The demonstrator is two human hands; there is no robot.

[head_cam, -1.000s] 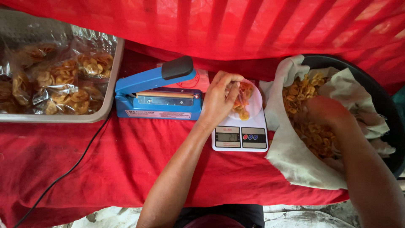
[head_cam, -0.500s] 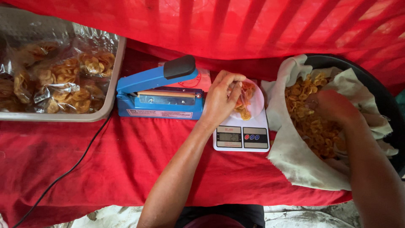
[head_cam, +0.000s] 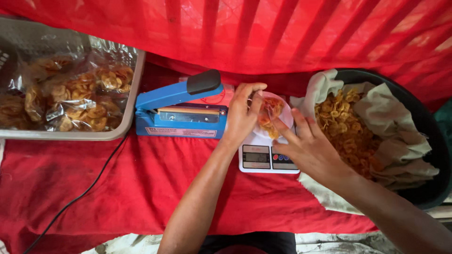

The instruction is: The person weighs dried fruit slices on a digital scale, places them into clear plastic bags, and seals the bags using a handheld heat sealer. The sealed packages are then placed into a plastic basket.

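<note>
A person fills a clear bag of fried chips (head_cam: 269, 115) standing on a small digital scale (head_cam: 267, 157), the centre of a red-draped desk (head_cam: 117, 183). The left hand (head_cam: 245, 113) is closed around the bag's mouth from the scale's left, holding it open; the right hand (head_cam: 308, 148), fingers spread and gripping nothing, reaches toward the bag from the scale's right. Just left of the scale sits a blue heat sealer (head_cam: 181, 110), untouched. Farther left, a metal tray (head_cam: 134, 89) already holds several packed bags. Right of the scale, a cloth-lined black tub (head_cam: 423, 141) holds plenty of loose chips, so much packing seems left.
</note>
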